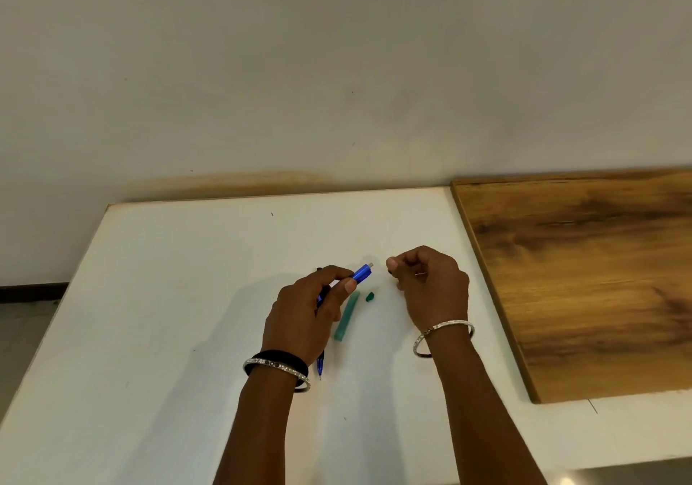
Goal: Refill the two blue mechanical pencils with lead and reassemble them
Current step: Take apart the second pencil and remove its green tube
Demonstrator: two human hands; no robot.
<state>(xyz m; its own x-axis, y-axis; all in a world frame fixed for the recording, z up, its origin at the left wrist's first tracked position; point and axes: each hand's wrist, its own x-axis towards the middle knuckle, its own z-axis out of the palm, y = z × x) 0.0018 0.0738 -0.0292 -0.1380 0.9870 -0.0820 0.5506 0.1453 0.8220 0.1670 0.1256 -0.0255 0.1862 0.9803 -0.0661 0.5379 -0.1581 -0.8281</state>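
My left hand [309,310] grips a blue mechanical pencil [361,273], its silver top end pointing up and to the right past my thumb. A second blue pencil [320,366] lies on the white table beneath that hand, its tip showing near my wrist. My right hand [427,282] hovers to the right with its fingers curled and thumb and forefinger pinched; a thin lead-like sliver shows by the fingers, but I cannot tell for sure. A teal lead case [347,316] lies between the hands, with its small green cap [370,296] beside it.
The white table [168,297] runs back to a plain wall. A wooden board [584,278] lies on the table's right side, its left edge close to my right hand.
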